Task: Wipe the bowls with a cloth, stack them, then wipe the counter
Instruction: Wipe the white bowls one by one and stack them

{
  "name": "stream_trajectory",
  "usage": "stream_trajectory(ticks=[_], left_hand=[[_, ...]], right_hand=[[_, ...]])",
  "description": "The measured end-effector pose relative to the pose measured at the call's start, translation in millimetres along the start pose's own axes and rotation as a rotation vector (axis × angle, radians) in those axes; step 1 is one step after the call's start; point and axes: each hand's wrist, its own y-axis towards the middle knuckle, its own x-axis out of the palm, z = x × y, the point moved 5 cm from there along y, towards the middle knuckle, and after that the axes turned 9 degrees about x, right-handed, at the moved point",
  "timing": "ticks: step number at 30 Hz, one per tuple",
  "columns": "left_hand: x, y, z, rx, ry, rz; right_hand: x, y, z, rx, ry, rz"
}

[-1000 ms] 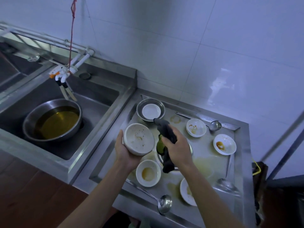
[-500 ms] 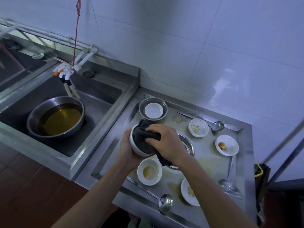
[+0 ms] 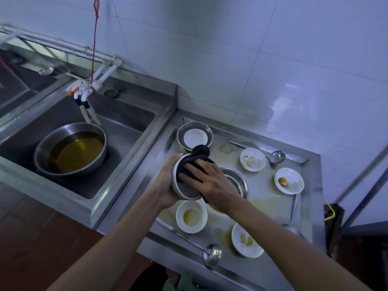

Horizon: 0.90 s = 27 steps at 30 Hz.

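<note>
From the head camera, the white bowl (image 3: pixel 178 181) being wiped is mostly hidden: the left hand (image 3: pixel 165 183) cups it from the left and beneath, fingers curled round its outer wall, and it is tilted with its mouth toward the right. A dark cloth (image 3: pixel 196 159) fills the mouth, so the inside cannot be seen. The right hand (image 3: pixel 212 181) presses the cloth into the bowl with spread, fairly straight fingers; a bunched end of the cloth sticks up past the rim. The hands are above the middle of the steel worktop (image 3: pixel 310 164), partly covering a round steel drain ring (image 3: pixel 237 181) set into it.

Toward the far left corner of the worktop a steel dish (image 3: pixel 181 133) holds a small clean white bowl (image 3: pixel 195 138). Near the back edge a bowl (image 3: pixel 252 159) carries yellowish specks, with a ladle (image 3: pixel 277 157) lying just behind it. By the right edge a bowl (image 3: pixel 289 180) has a brown-orange smear. Near the front edge one bowl (image 3: pixel 191 216) holds a yellow residue, and another (image 3: pixel 246 240), partly covered by the right forearm, has greenish-yellow bits. A second ladle (image 3: pixel 212 252) lies along the front edge. Yellowish stains mark the worktop.

To the left, a sink (image 3: pixel 126 122) holds a round steel basin (image 3: pixel 42 156) of amber liquid, under white taps (image 3: pixel 84 91) tied with a red cord (image 3: pixel 95 38). The wall is glossy white tile.
</note>
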Motion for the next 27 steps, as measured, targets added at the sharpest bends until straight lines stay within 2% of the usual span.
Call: stream_trajectory(ticks=[4, 7, 9, 11, 13, 15, 17, 21, 24, 27], left_hand=[[1, 1, 12, 0.213, 0.108, 0.07], [-4, 1, 14, 0.349, 0.212, 0.151], [-11, 0, 15, 0.451, 0.279, 0.185], [-18, 1, 17, 0.477, 0.265, 0.207], [-22, 1, 19, 0.437, 0.194, 0.21], [-23, 1, 23, 0.388, 0.14, 0.234], [-26, 2, 25, 0.33, 0.137, 0.259], [-30, -4, 19, 0.163, 0.098, 0.227], [-25, -9, 9, 0.035, 0.051, 0.176], [-18, -12, 6, 0.0, -0.037, 0.105]], right_hand=[[12, 15, -13, 0.399, 0.12, -0.015], [14, 17, -20, 0.775, 0.484, -0.017], [16, 15, -17, 0.974, 0.788, -0.083], [15, 16, -20, 1.036, 1.162, -0.135], [7, 22, -23, 0.98, 1.391, -0.132], [1, 26, -22, 0.889, 1.313, -0.142], [2, 27, -23, 0.767, 1.082, -0.173], [16, 19, -36, 0.322, 0.495, -0.133], [25, 12, -30, 0.236, 0.182, -0.079], [10, 8, -27, 0.203, 0.148, 0.083]])
